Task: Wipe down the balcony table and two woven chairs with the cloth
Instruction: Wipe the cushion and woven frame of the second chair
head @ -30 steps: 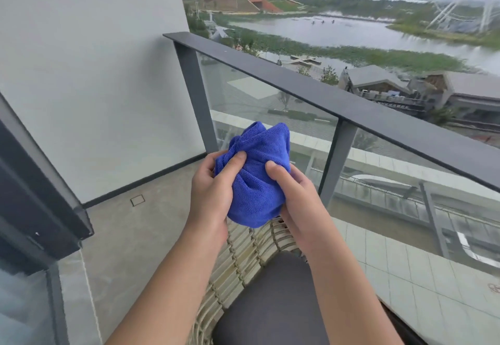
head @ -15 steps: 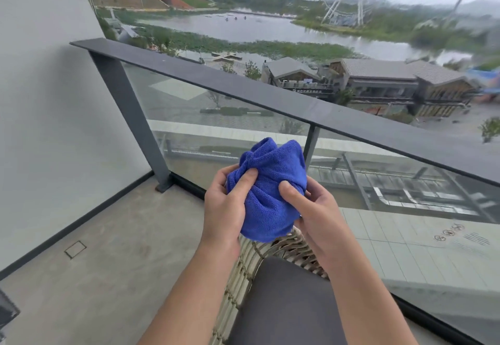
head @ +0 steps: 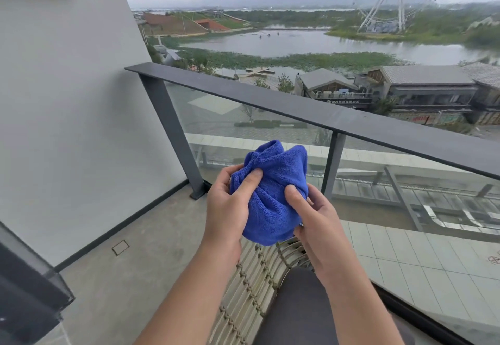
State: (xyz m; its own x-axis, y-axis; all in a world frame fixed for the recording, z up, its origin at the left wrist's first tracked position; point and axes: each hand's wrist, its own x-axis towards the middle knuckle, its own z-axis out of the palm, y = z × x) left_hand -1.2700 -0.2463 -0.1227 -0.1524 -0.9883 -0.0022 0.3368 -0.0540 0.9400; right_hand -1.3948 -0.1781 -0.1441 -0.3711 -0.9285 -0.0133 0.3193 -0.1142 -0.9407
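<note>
You held the blue cloth [head: 273, 196] bunched up between both hands above the woven chair [head: 259, 277], just in front of the glass railing [head: 297, 106]. The fingers of your left hand [head: 227, 209] and your right hand [head: 316, 217] were curled around the wad, thumbs pressing into it. The table was out of sight. To wipe well, you probably needed to refold it into a flat pad first.

One blue cloth [head: 273, 196], two hands, left hand [head: 226, 209] and right hand [head: 315, 223], one woven chair [head: 257, 282] lower centre, one dark cushion [head: 295, 309].
</note>
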